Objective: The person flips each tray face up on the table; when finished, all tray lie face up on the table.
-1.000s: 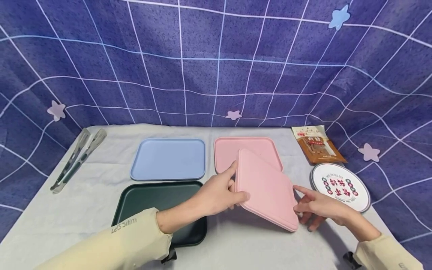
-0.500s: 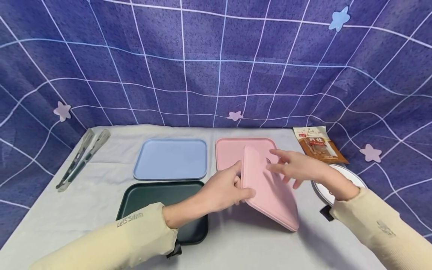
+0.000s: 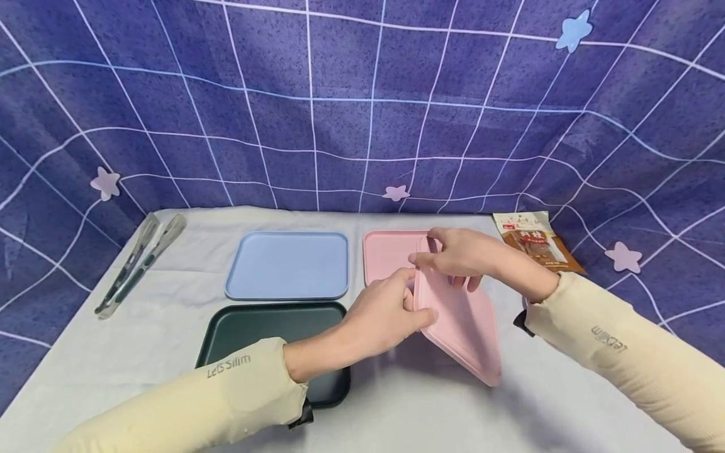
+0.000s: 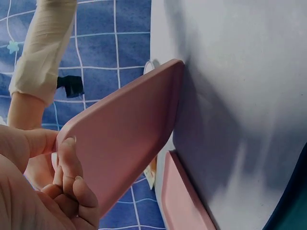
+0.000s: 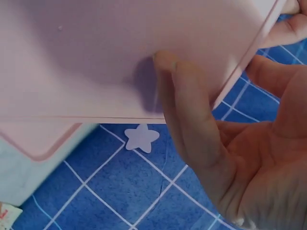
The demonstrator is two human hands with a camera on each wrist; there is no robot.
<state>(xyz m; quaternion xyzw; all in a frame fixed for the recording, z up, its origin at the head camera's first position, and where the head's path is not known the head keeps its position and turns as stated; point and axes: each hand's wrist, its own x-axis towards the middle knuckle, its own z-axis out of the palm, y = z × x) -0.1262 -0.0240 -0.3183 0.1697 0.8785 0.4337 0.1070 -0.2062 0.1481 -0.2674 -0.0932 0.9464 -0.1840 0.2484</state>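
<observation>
In the head view my left hand (image 3: 387,314) grips a pink tray (image 3: 461,327) by its left edge, thumb on the face towards me. The tray stands tilted, its lower right corner down near the table. My right hand (image 3: 461,251) holds the tray's upper corner. The right wrist view shows its fingers (image 5: 184,105) against the tray's broad face and the thumb at the edge. From the left wrist view, the tray's other face (image 4: 124,139) is seen, with the left fingers curled at its edge. A second pink tray (image 3: 387,248) lies flat behind, partly covered.
A blue tray (image 3: 289,264) and a dark green tray (image 3: 272,327) lie to the left, the green one partly under my left arm. Tongs (image 3: 138,267) lie at the far left. A brown-and-cream food packet (image 3: 535,239) lies at the back right. My right sleeve hides the round white plate in the head view.
My right hand has left the tray's right edge and moved up and left to its upper corner. The tray has turned steeper and shifted slightly right in my left hand.
</observation>
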